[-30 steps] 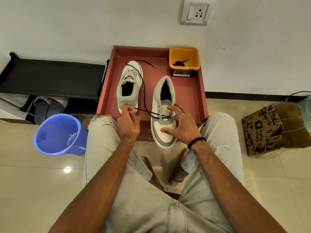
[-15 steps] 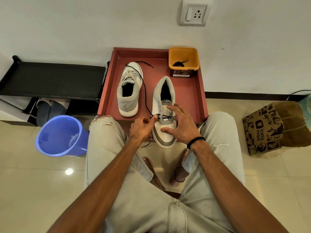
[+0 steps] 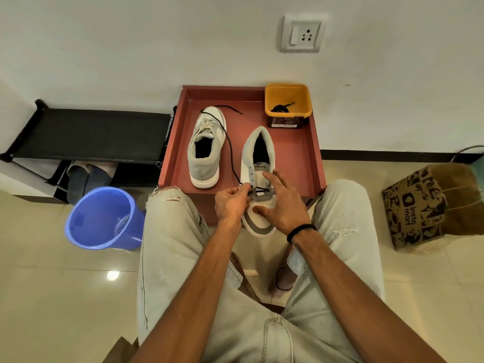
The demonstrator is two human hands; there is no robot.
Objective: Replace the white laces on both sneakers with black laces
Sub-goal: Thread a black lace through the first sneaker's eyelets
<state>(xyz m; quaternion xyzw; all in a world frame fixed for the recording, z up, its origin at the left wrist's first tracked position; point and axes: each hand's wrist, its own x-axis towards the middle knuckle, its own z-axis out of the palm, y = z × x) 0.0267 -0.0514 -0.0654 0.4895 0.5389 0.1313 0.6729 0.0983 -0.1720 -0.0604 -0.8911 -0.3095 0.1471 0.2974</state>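
— So where's the black lace (image 3: 227, 138)?
— Pinched in the left hand (image 3: 230, 203) at the near sneaker (image 3: 259, 184) on the red tray (image 3: 293, 158).
— And the right hand (image 3: 284, 203)?
— Fingers spread, steadying that sneaker.

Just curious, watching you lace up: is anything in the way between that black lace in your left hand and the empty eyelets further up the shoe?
Nothing visible. The left hand pinches the black lace beside the eyelets, which sit uncovered.
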